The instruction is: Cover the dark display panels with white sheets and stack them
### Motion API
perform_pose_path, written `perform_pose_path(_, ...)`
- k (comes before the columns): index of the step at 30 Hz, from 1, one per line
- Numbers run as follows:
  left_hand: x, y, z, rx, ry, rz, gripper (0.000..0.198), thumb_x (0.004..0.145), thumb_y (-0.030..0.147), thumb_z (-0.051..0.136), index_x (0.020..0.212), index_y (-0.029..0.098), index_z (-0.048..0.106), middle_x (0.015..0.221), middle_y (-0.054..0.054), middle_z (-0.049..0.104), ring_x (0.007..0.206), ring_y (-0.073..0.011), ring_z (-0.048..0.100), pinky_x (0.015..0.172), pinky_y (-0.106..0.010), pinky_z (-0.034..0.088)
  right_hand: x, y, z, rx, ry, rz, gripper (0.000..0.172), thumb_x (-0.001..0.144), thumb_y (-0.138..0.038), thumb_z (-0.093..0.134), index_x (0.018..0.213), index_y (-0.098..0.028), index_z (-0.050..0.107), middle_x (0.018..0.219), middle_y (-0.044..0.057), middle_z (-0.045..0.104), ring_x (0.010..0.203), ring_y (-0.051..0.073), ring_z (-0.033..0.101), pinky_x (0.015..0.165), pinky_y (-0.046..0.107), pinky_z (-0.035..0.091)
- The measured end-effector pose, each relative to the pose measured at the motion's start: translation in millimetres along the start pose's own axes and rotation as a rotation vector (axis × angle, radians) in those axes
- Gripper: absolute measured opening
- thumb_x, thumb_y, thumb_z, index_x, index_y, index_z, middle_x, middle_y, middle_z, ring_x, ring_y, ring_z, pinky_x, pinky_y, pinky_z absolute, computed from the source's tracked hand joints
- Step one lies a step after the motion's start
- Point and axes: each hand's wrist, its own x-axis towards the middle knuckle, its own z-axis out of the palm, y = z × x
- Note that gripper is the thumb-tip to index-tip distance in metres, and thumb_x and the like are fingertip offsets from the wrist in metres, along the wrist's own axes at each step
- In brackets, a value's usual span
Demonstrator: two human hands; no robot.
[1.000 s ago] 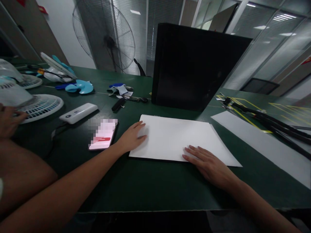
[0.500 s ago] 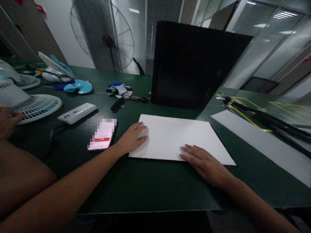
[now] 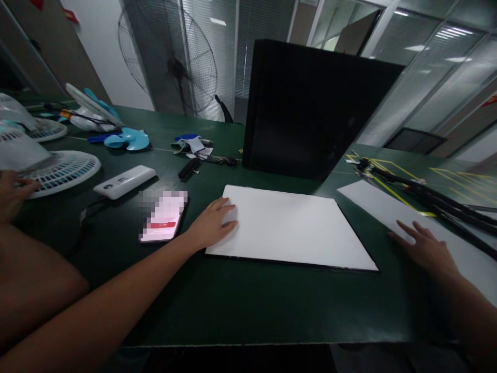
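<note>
A white rectangular panel (image 3: 287, 223) with a thin black edge lies flat on the dark green table (image 3: 240, 305). My left hand (image 3: 213, 223) rests on the panel's left end, fingers spread and holding nothing. Off to the right, my right hand (image 3: 429, 248) is open above the near edge of a long white sheet (image 3: 368, 199), fingers apart. Whether its fingertips touch that sheet I cannot tell. Behind the panel stands a large black box-like object (image 3: 310, 109).
Left of my arm lie a phone (image 3: 165, 215) and a white power strip (image 3: 126, 181). Fan parts, including a blue blade (image 3: 130, 139), sit farther left, where another person's hand (image 3: 15, 189) touches a white grille (image 3: 70, 166). Black cables (image 3: 438, 194) run along the right.
My right hand has left the panel's near edge and moved right, over the long white sheet. My left hand stays on the panel. The view has shifted slightly.
</note>
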Motion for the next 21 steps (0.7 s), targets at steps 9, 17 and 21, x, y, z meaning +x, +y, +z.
perform_pose_path(9, -2.0, 6.2, -8.3, -0.007, -0.043, -0.019, 0.06, 0.098, 0.051, 0.047, 0.145, 0.015, 0.052, 0.161, -0.015, 0.04, 0.151, -0.0314, 0.032, 0.124, -0.048, 0.028, -5.1, -8.4, -18.2, -0.22, -0.112, -0.018, 0.044, 0.099, -0.045, 0.047, 0.102, -0.016, 0.08, 0.06, 0.012, 0.066, 0.034, 0.017, 0.048, 0.047, 0.037, 0.039)
perform_pose_path(17, -0.3, 1.7, -2.7, -0.02, 0.003, 0.013, 0.062, 0.1, 0.056, 0.04, 0.144, 0.014, 0.052, 0.158, -0.015, 0.044, 0.149, -0.0294, 0.036, 0.123, -0.047, 0.029, -14.8, -113.0, -50.9, -0.266, -0.088, -0.129, 0.035, 0.099, -0.032, 0.049, 0.126, -0.02, 0.068, 0.119, 0.015, 0.073, 0.072, 0.027, 0.073, 0.051, 0.035, 0.051)
perform_pose_path(21, 1.0, 3.0, -4.8, -0.107, 0.02, -0.02, 0.073, 0.102, 0.065, 0.021, 0.147, 0.013, 0.048, 0.156, -0.015, 0.048, 0.148, -0.0276, 0.038, 0.124, -0.048, 0.028, -21.4, -193.2, -63.7, -0.052, -0.18, -0.435, 0.053, 0.095, -0.011, 0.04, 0.146, -0.021, 0.053, 0.145, 0.01, 0.058, 0.127, 0.028, 0.06, 0.098, 0.044, 0.057)
